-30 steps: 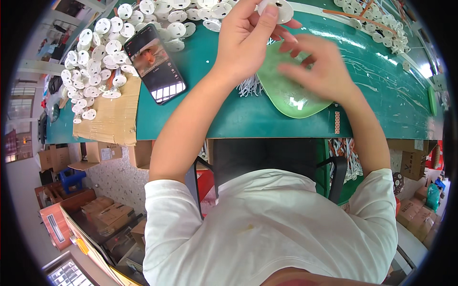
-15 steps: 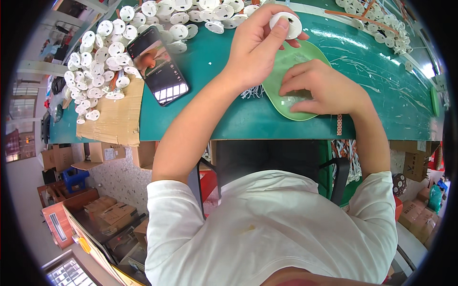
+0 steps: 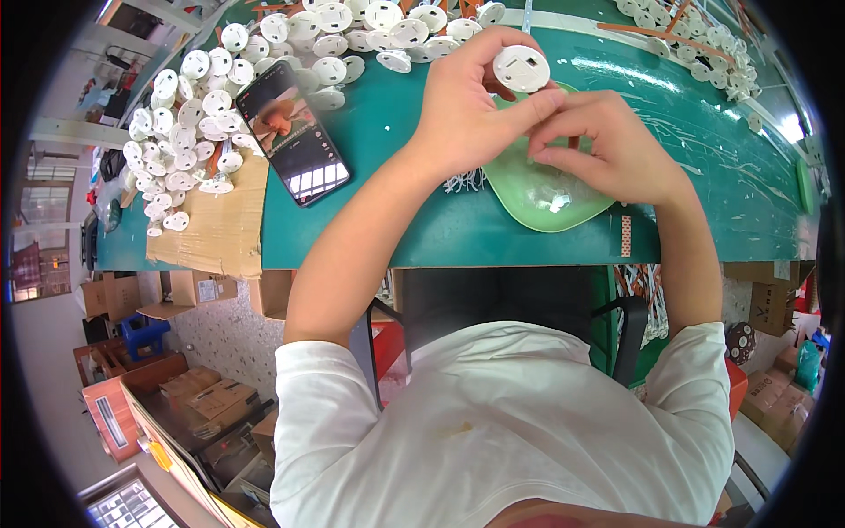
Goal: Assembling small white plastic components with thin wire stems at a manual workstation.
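My left hand grips a white round plastic disc, its flat face with a small dark square opening turned up. Its thumb stretches toward the right. Close against that thumb tip, my right hand has its thumb and fingers drawn together over the tray; what they pinch, if anything, is too small to make out. Below both hands lies a light green tray holding small clear bits. A bundle of thin white strips shows beside the tray's left edge.
A phone with a lit screen lies left of my left forearm. Many similar white discs are heaped at the far left, partly on cardboard. More discs lie far right. A dotted strip sits near the green table's front edge.
The disc has tilted and moved slightly down and left in my left hand. My right hand has risen from the tray's bottom up to the left thumb.
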Available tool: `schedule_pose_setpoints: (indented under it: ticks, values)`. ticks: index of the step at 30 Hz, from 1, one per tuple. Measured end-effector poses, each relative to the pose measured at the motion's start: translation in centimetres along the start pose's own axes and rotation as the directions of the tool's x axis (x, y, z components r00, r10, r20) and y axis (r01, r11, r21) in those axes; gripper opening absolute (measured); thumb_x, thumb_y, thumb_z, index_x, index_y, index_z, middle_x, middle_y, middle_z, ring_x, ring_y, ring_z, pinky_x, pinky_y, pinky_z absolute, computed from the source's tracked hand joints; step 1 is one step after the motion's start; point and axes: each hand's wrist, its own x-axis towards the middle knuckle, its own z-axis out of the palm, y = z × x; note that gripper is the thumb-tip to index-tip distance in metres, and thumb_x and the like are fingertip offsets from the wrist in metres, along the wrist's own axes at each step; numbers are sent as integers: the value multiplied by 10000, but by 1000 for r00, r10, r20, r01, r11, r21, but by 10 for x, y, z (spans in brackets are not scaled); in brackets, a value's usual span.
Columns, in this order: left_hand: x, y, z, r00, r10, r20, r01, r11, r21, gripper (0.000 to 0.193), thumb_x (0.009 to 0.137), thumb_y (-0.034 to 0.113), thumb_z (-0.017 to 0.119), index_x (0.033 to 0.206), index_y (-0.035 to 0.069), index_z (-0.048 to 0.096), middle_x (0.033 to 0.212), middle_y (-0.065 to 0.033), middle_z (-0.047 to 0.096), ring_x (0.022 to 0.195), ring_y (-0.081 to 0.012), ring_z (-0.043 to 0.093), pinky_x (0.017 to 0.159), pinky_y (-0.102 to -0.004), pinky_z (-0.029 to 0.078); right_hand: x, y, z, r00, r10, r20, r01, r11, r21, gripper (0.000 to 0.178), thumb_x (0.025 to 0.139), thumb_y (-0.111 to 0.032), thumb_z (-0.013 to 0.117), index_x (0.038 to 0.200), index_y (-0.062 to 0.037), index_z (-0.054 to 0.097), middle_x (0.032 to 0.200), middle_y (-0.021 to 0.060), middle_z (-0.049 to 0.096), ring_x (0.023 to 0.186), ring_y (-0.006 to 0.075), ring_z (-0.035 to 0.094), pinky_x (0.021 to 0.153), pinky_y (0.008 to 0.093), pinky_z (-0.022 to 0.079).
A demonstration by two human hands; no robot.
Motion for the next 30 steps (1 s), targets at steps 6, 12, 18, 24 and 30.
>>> schedule_pose_setpoints:
  ticks: [6, 12, 18, 24, 30]
  values:
    - [1, 2, -2, 997, -18, -76, 23, 998, 54, 332, 806, 146, 830, 1061, 54, 638, 880, -28, 703, 762, -89, 669, 667, -255, 553, -1, -7, -5, 902, 423, -83, -390, 884, 258, 120, 889, -78, 717, 924, 37, 707, 796, 34, 696, 702, 60, 626, 622, 225, 504]
    - [0, 0, -3, 998, -55, 20, 54, 997, 48, 320, 792, 103, 820, 1048, 40, 639, 864, -34, 688, 753, -85, 653, 668, -248, 547, -2, -4, -9, 879, 463, -113, -426, 871, 246, 126, 898, -101, 725, 915, 21, 699, 732, -4, 653, 653, 38, 584, 596, 206, 474]
    - [0, 1, -14, 990, -118, 80, 104, 981, 166, 377, 814, -31, 799, 1138, 29, 617, 966, -31, 689, 843, -73, 671, 719, -220, 560, 2, 0, -7, 906, 420, -50, -390, 875, 286, 120, 915, -116, 713, 877, -5, 688, 693, -20, 624, 613, 46, 571, 570, 201, 459]
    - [1, 6, -14, 977, -173, 124, 168, 984, 56, 301, 899, 6, 709, 1154, 53, 555, 956, -16, 623, 853, -68, 599, 760, -223, 493, -1, 6, -13, 925, 370, -86, -330, 895, 300, 105, 924, -82, 714, 928, 23, 722, 720, 10, 671, 623, 44, 593, 561, 204, 462]
    - [4, 12, -8, 969, -222, 113, 229, 972, -51, 397, 802, -92, 753, 1111, 55, 550, 938, 3, 601, 844, -58, 594, 729, -220, 492, 0, -2, -15, 895, 439, -85, -390, 859, 333, 132, 925, -99, 706, 924, 34, 707, 706, 21, 669, 621, 43, 590, 552, 218, 461]
